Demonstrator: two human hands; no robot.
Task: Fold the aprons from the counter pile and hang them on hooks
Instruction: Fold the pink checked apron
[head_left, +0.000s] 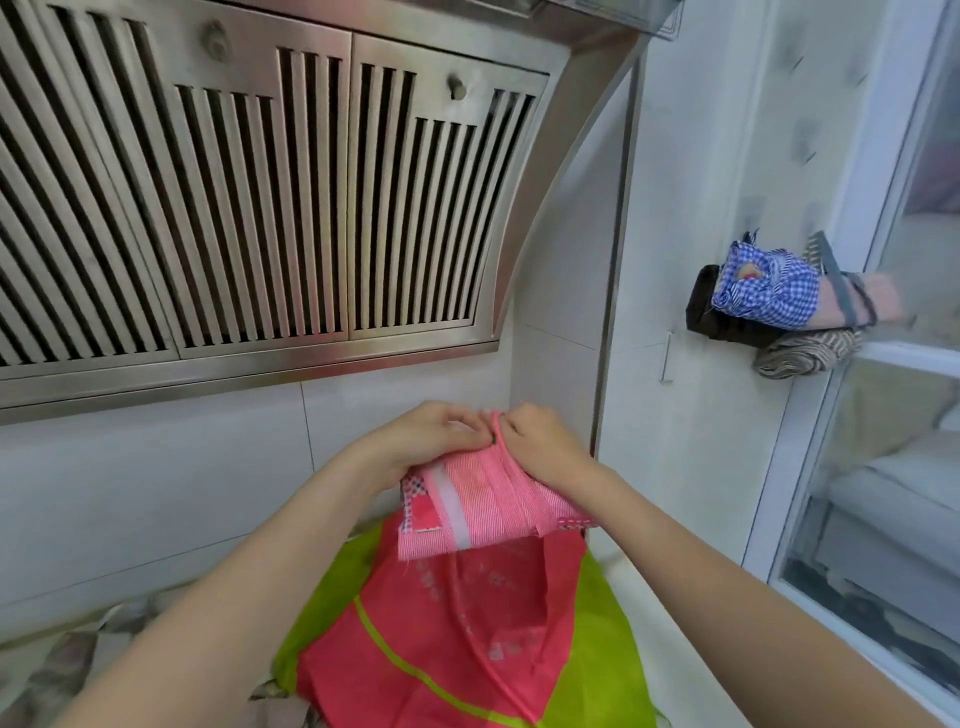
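Both arms stretched forward and up, meeting in the middle. Left hand (434, 436) with knuckles up, fingers curled, pinching the top edge of the folded pink striped apron (488, 512). Right hand (540, 441) just beside it, nearly touching it, fingers curled too, pinching the same top edge and a thin pink strap (497, 423) that loops up between the two hands. Both hands clamped on the cloth.

Pink striped apron held up in the air, above the worktop, in front of the white tiled wall (156, 467). Folded into a small flat bundle, long side running left to right, hanging down from the hands. White band (453, 506) running down its front.

Under it, more aprons piled on the worktop: a red apron (441, 634) with a green stripe on top, a bright green apron (608, 649) below it, spread toward the near edge. Patterned cloth (57, 665) at the left.

Big metal hood (249, 208) with dark slots up above. On the right wall, folded cloths already hanging together: a blue checked apron (769, 291), a dark one (709, 306), a brown striped one (805, 356). Window (893, 467) on the far right.
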